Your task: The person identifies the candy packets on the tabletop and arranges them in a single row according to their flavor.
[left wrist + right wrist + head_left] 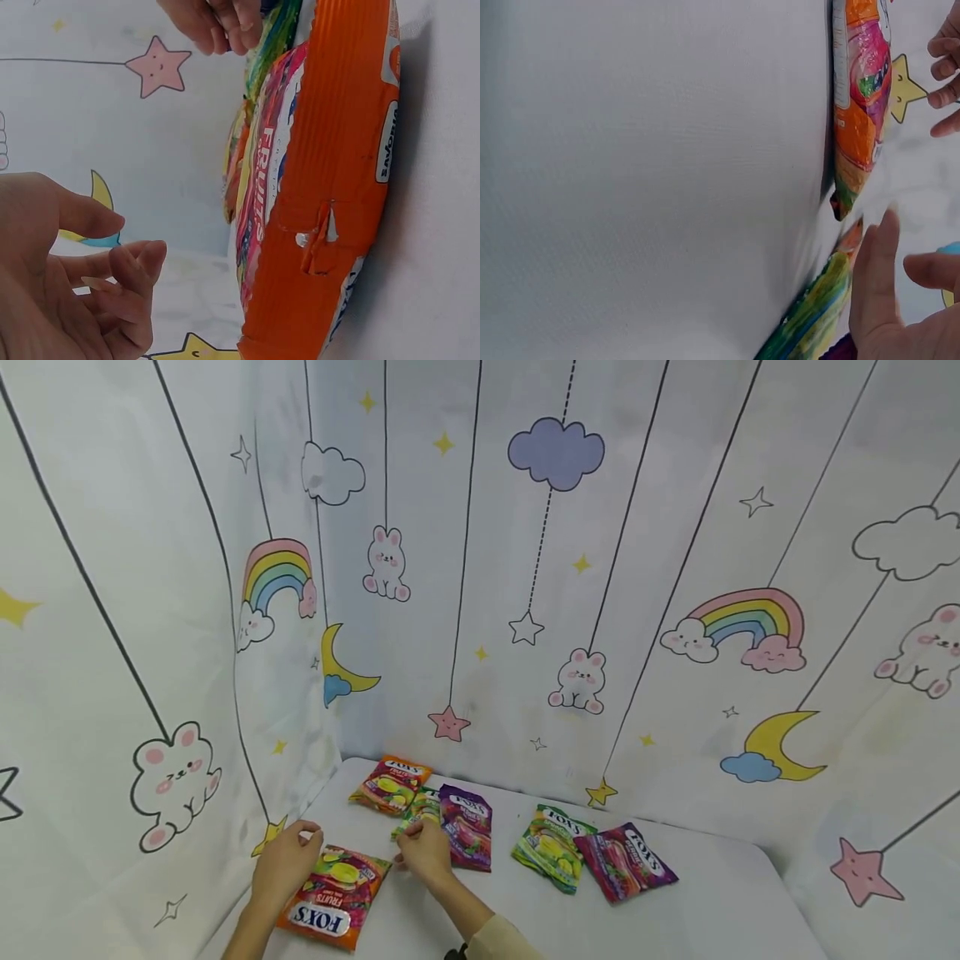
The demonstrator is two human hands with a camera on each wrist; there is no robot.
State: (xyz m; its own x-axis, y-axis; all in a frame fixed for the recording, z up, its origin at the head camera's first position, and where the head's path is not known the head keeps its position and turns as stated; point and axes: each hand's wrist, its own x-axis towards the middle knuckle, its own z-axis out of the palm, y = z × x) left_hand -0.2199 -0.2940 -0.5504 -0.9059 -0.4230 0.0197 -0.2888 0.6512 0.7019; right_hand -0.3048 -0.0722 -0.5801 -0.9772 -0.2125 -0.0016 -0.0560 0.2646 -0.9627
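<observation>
An orange FOX'S candy bag (339,893) lies on the table between my hands, its lettering upside down in the head view. Close above its left side hovers my left hand (287,858), fingers loosely bent and holding nothing; the left wrist view shows a gap between thumb and index finger (146,259). My right hand (426,852) is just beyond the bag's right corner, beside a partly hidden green candy bag (422,806) and a purple candy bag (467,827). In the right wrist view its fingers (877,277) look extended, with nothing between them and the thumb.
Another orange candy bag (390,785) lies at the back left of the white table (720,902). To the right, a yellow-green candy bag (551,847) touches a dark red candy bag (626,862). Printed fabric walls (480,568) stand behind and along the sides.
</observation>
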